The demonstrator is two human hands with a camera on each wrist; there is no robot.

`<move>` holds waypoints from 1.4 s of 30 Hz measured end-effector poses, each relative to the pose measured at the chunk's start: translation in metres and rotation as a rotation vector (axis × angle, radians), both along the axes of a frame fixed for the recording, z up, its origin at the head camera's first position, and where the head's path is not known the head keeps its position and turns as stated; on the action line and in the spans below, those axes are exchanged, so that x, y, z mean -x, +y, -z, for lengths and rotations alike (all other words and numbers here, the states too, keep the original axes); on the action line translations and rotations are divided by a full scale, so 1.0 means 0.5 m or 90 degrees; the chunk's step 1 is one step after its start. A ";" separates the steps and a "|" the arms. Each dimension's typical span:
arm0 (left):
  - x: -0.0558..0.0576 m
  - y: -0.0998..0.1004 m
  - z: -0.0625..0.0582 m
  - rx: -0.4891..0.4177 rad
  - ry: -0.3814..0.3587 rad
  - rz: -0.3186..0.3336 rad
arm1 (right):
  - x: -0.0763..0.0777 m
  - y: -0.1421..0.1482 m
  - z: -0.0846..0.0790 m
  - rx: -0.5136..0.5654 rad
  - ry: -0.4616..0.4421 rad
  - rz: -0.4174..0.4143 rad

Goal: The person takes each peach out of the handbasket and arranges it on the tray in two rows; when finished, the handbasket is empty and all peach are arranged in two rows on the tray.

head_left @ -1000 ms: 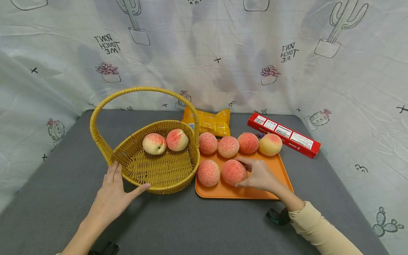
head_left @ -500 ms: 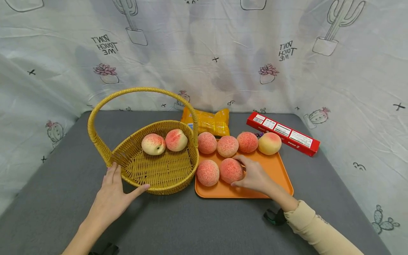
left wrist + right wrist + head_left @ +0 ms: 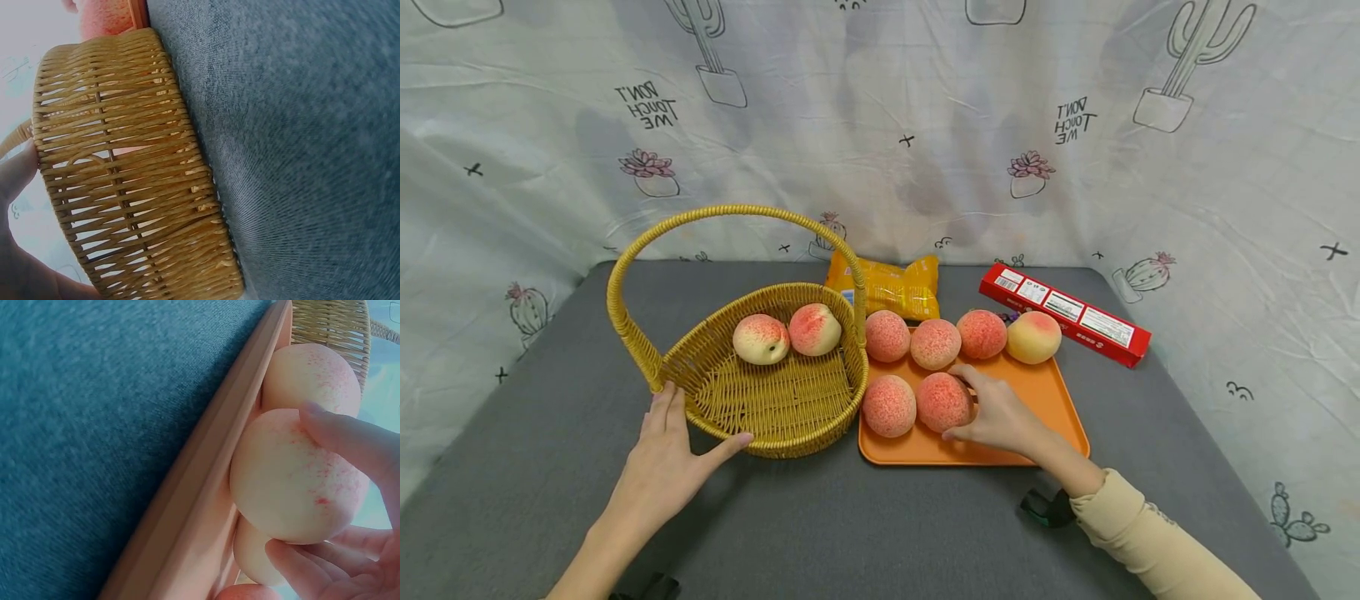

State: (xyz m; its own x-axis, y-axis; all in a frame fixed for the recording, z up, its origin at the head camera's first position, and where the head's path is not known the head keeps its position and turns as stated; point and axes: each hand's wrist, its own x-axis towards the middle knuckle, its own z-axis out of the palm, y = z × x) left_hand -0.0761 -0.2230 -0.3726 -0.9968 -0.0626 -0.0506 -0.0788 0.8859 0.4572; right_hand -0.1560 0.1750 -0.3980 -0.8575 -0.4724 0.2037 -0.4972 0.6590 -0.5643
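My left hand (image 3: pixel 658 467) rests on the rim of a yellow wicker basket (image 3: pixel 778 446), fingers straight near the handle's base and thumb spread along the front rim. Two peaches, one of them a pale one (image 3: pixel 761 339), lie inside the basket. With thumb and fingers my right hand (image 3: pixel 1003 421) holds a reddish peach (image 3: pixel 945 402) from its right side, at the orange tray (image 3: pixel 1030 400). In the right wrist view this peach (image 3: pixel 294 481) shows its pale side between thumb and fingers. Another peach (image 3: pixel 889 407) sits just left of it, and several more line the tray's back.
Behind the tray lies an orange snack packet (image 3: pixel 891 287). A long red box (image 3: pixel 1067 315) lies slanted at the back right. The grey table (image 3: pixel 880 533) ends at a white printed curtain (image 3: pixel 880 150). The basket's tall handle (image 3: pixel 737 211) arches over it.
My right hand and the peach it holds have shifted slightly left, closer to the neighbouring peach. The left hand stays on the basket rim. The head view has moved a little.
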 end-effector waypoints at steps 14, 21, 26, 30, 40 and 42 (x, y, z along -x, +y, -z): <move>0.001 0.000 0.002 0.006 0.002 0.000 | 0.003 0.003 -0.045 -0.065 -0.021 -0.027; -0.002 0.002 0.000 -0.002 -0.008 -0.002 | 0.005 -0.029 -0.109 0.000 -0.015 -0.094; -0.002 0.001 0.001 0.002 -0.004 -0.001 | 0.005 -0.081 -0.160 0.023 -0.005 -0.165; -0.001 -0.001 0.001 0.006 -0.008 0.000 | 0.024 -0.133 -0.183 -0.003 0.032 -0.214; -0.003 0.003 -0.001 0.005 -0.014 -0.011 | 0.062 -0.290 -0.219 -0.204 -0.045 -0.277; -0.004 0.005 -0.002 0.001 -0.014 -0.012 | 0.077 -0.319 -0.223 -0.220 -0.061 -0.278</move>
State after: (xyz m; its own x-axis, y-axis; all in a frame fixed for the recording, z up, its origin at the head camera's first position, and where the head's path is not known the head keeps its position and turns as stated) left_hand -0.0739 -0.2207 -0.3716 -0.9941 -0.0814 -0.0719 -0.1052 0.8852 0.4532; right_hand -0.1943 0.0153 -0.2863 -0.5741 -0.8134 -0.0943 -0.7228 0.5575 -0.4083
